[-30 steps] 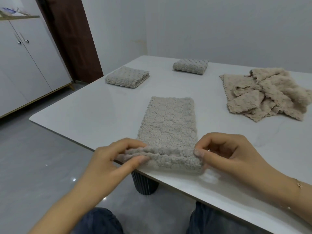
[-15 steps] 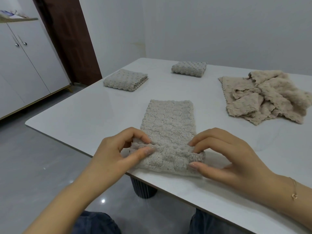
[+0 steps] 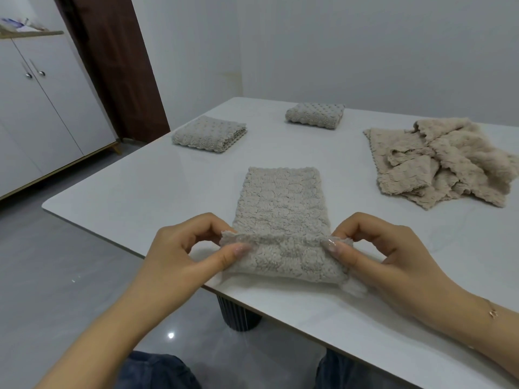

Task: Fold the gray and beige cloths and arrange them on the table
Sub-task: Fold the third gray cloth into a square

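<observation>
since half a second ago both hands have lifted the near end of the gray cloth (image 3: 282, 209) a little higher and started rolling it away from the person, so the raised flap now stands clear of the surface (image 3: 134, 192) with its underside facing the camera.

left hand (image 3: 182, 256) pinches the flap's left corner between thumb and curled fingers; right hand (image 3: 379, 256) pinches the right corner the same way. they sit well apart, one at each side of the strip, both clamped on the cloth.

the strip lies straight ahead of the hands, its long axis running away from the person toward the far edge, so the coming fold, as i judge it, carries the near end forward over the far end. neither hand is nearer; they are level with each other.

two folded gray cloths rest farther off, one at far left (image 3: 209, 133) and one at far centre (image 3: 316, 115). the beige cloths (image 3: 443, 161) lie in a loose, unfolded heap at the right, well apart from the hands.

no brand, label or readable writing shows anywhere.
</observation>
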Demonstrator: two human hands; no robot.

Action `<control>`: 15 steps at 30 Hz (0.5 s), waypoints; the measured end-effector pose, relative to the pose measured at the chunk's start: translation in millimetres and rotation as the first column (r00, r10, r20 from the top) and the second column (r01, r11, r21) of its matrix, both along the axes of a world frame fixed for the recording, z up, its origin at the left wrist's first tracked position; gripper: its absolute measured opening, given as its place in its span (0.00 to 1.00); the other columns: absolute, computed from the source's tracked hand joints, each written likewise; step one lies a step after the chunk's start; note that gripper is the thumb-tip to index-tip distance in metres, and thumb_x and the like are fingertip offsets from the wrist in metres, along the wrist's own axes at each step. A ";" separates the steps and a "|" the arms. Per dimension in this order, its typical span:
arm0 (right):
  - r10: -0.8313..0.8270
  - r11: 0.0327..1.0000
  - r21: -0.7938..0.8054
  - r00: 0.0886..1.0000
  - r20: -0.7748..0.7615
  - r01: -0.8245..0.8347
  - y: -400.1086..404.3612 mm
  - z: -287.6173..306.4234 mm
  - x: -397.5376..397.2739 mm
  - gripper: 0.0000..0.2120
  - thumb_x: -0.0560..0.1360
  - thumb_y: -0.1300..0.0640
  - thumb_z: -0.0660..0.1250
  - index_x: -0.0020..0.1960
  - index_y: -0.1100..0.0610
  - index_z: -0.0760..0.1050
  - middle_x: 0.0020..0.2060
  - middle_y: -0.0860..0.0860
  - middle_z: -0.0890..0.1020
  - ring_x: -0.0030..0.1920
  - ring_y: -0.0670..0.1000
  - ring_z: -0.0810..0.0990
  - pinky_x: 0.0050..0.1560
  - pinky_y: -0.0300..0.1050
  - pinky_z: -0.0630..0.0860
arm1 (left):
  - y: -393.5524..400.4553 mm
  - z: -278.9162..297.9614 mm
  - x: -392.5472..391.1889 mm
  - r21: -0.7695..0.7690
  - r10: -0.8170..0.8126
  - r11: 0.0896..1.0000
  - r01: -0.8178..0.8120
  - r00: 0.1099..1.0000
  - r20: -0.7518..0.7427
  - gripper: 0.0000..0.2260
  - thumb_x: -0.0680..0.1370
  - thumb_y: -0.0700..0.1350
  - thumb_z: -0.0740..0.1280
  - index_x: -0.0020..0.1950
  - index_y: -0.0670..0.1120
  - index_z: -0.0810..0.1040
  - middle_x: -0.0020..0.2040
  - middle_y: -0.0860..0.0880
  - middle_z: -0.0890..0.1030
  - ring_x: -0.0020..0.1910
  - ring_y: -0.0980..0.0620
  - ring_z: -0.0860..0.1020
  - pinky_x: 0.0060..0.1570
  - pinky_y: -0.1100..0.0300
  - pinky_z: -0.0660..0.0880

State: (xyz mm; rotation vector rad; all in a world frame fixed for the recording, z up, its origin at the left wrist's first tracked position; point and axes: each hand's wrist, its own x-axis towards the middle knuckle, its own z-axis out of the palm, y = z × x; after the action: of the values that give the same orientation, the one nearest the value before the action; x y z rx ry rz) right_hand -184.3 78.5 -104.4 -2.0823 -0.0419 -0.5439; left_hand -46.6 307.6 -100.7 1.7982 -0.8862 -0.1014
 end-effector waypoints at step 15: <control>-0.030 0.987 0.144 0.972 -0.232 0.064 -60.9 32.9 116.4 0.04 0.77 0.59 0.65 0.51 0.56 0.78 0.34 0.52 0.80 0.37 0.46 0.77 0.40 0.38 0.75 | -82.8 36.4 94.0 -0.004 0.077 0.997 -0.081 0.956 -0.282 0.07 0.72 0.44 0.73 0.42 0.43 0.77 0.39 0.45 0.82 0.33 0.57 0.78 0.32 0.69 0.75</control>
State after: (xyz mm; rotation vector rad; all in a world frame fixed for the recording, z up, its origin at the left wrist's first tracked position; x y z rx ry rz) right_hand -67.9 17.6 -71.5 -1.9881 0.1782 -0.3216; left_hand 47.3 224.8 -64.3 1.7495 -0.6094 -0.2912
